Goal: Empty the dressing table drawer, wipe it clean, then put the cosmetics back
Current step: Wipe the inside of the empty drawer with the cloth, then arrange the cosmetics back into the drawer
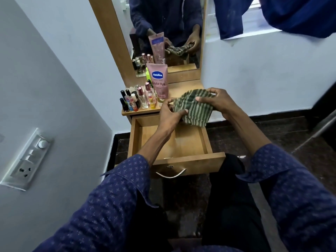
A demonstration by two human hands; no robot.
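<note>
- Cloth point(192, 108), green with pale stripes, was held bunched in the air above the back edge of the open drawer point(203, 142), its long axis running roughly from 10 o'clock to 4 o'clock, the loose lower corner hanging toward 5 o'clock.
- Left hand point(171, 115) gripped the cloth's near-left edge, thumb and fingers curled and pinching the fabric; the cloth lay at 2 o'clock from that hand.
- Right hand point(216, 100) held the far-right part, fingers curled over the top and thumb pressed on the striped face; the cloth lay at 8 o'clock from it.
- The drawer stood pulled out toward the person, its wooden bottom bare where visible, a metal handle point(171, 174) on its front.
- Cosmetics stood on the dressing table top point(183, 88) at 10 o'clock from the hands: a pink Vaseline tube point(157, 80) upright, with small bottles point(138, 99) clustered just beside it at its 7 o'clock.
- A mirror point(169, 24) behind the table reflected the hands and cloth.
- A switch panel point(27, 159) sat on the wall at 9 o'clock.
</note>
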